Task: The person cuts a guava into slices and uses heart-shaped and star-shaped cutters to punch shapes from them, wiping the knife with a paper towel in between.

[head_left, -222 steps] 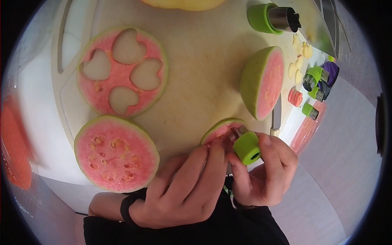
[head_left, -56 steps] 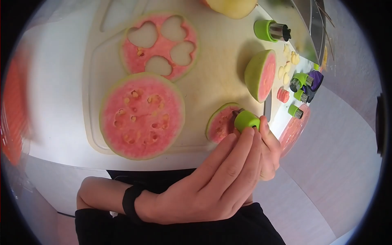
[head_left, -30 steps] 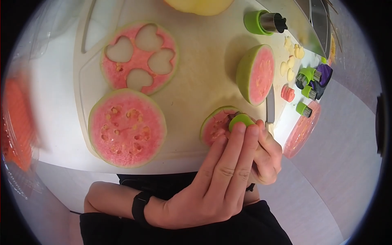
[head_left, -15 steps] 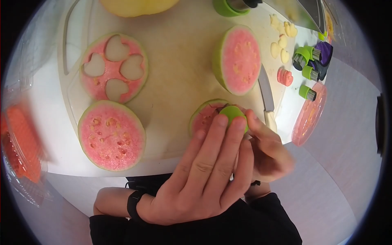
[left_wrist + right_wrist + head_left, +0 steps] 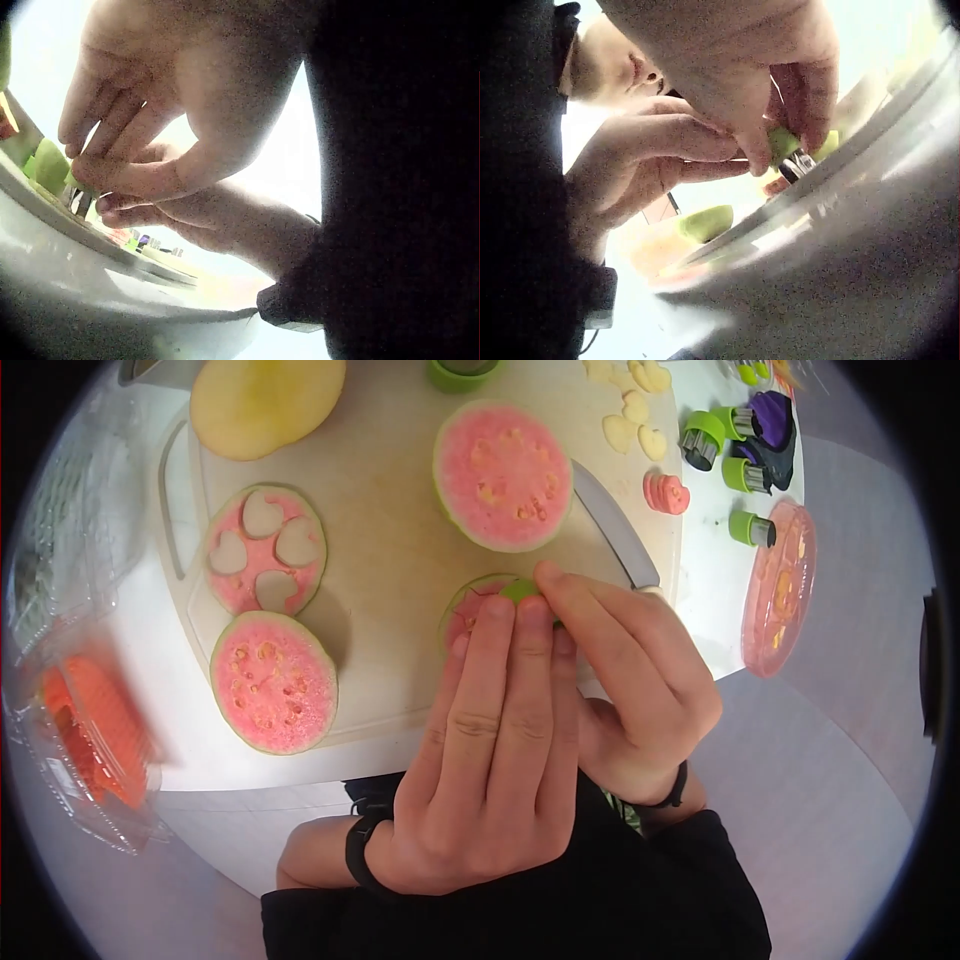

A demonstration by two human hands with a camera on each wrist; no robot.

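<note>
A green-topped fruit cutter stands on a small pink guava slice near the board's front edge. My left hand lies over it with long straight fingers, their tips pressing on the green top. My right hand pinches the cutter from the right side between thumb and fingers. The right wrist view shows the cutter's metal ring below the fingers, close over the board. The left hand covers much of the slice in the head view.
On the cutting board are a guava half, a slice with heart-shaped holes, a whole slice, a yellow fruit half and a knife. Small cutters and a pink dish stand right.
Earlier the left hand was beside the cutter, on the slice; now its fingertips press on the cutter's top. The cutter, tilted before, stands more upright. The head view has shifted.
</note>
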